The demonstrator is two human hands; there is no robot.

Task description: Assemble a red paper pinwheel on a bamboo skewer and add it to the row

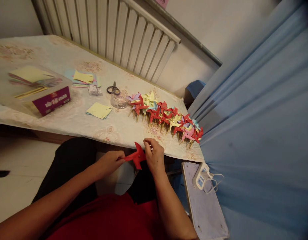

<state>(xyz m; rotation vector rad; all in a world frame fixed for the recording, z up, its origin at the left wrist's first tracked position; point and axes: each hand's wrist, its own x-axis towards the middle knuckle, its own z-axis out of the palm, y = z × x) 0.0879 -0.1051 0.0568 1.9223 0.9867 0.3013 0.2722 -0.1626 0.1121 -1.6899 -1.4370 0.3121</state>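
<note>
A red paper pinwheel (137, 156) is held between my hands, just off the table's front edge. My left hand (111, 162) is closed on the tip of its left blade. On the other side, my right hand (154, 156) is closed, thumb and fingers pinched near the pinwheel's right blade; what exactly lies in that pinch is too small to make out. Past my hands, a long cluster of finished pinwheels (166, 116) in red, yellow, pink and blue stands on thin sticks on the table.
On the flowered tablecloth (81, 128) lie yellow paper squares (99, 110), a stack of coloured paper (83, 78), small boxes (95, 90), scissors (113, 89) and a clear dish (119, 100). A plastic bin (52, 96) is left. A white power strip (202, 176) rests on a stool (206, 210) beside a blue curtain (256, 133).
</note>
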